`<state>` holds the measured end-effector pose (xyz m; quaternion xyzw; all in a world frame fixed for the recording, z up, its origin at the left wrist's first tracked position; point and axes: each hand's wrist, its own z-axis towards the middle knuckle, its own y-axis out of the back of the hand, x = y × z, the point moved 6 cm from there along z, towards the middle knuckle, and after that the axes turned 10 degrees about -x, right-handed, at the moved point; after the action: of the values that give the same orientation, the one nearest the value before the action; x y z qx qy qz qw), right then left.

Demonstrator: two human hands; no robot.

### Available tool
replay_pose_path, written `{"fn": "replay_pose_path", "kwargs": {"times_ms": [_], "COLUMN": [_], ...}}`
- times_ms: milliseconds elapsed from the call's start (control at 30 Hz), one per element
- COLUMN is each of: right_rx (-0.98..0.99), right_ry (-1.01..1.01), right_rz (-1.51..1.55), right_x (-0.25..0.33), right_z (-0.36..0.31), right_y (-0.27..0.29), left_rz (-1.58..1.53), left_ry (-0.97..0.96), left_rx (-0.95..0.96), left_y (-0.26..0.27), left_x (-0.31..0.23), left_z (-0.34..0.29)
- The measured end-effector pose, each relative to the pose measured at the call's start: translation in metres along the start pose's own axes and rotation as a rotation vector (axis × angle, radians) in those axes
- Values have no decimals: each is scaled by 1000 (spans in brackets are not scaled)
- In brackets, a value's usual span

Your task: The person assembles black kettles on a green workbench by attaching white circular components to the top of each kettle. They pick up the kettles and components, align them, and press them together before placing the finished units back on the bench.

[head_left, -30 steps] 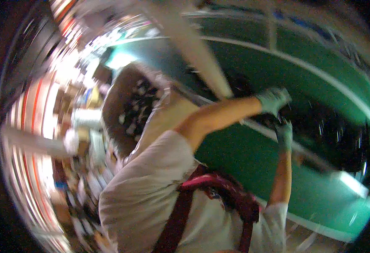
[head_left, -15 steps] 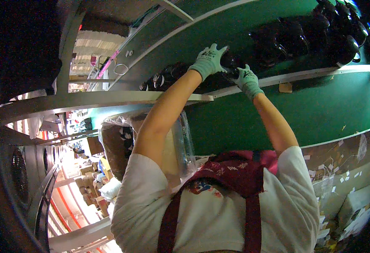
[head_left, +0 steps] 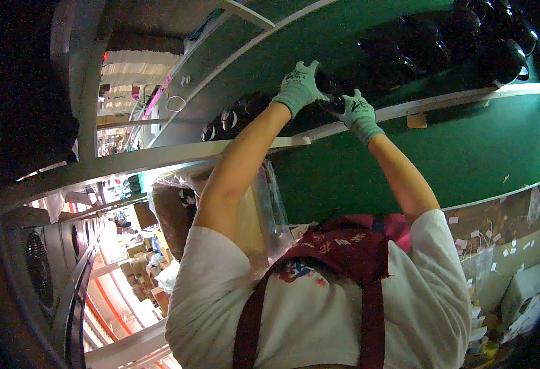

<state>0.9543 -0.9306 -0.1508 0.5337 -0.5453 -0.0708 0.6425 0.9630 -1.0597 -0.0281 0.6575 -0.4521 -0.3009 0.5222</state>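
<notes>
Both my hands wear pale knitted work gloves and reach over a green work surface. Between them is a dark, glossy black piece (head_left: 330,91), whose exact kind I cannot make out in the dim light. My left hand (head_left: 299,85) curls its fingers and thumb round the piece's left side. At its lower right end, my right hand (head_left: 359,112) grips it, thumb upward. Similar shiny black rounded pieces (head_left: 427,48) stand in a cluster on the right. A few more black pieces (head_left: 230,118) lie left of my left hand.
A pale rail (head_left: 405,109) runs along the surface's near edge, with a grey metal beam (head_left: 159,154) at the left. Below the beam stands a plastic-wrapped carton (head_left: 251,215). Fans (head_left: 38,267) sit at far left; a white box (head_left: 528,286) is at lower right.
My left hand has shifted slightly left and turned a little, its fingers still round the black piece. My right hand stays near the same place. The whole view has tilted slightly.
</notes>
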Motion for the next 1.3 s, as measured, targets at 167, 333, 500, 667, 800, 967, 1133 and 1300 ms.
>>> {"fn": "replay_pose_path", "kwargs": {"times_ms": [167, 333, 500, 667, 800, 967, 1133, 1300], "right_rx": [-35, -12, 8, -22, 69, 34, 135, 132], "right_ry": [-13, -9, -10, 7, -7, 104, 168, 103], "right_rz": [20, 2, -18, -11, -38, -54, -205, -229], "right_x": [0, -1, 0, -3, 1, -15, -24, -13], "right_z": [-1, 1, -1, 0, 2, 12, 21, 9], "right_y": [-1, -1, 5, 4, 1, -6, -10, -9], "left_rz": [-77, 181, 209, -626, 167, 329, 435, 248], "left_ry": [166, -222, -58, -265, -84, -569, -815, -372], "left_rx": [40, -6, -128, 46, -93, -153, -92, 46], "left_y": [-2, -3, 20, 19, 8, -22, -27, -24], "left_x": [-7, -13, -11, -31, -31, -40, -34, -25], "left_z": [3, -1, -1, 14, 12, 9, -10, -2]}}
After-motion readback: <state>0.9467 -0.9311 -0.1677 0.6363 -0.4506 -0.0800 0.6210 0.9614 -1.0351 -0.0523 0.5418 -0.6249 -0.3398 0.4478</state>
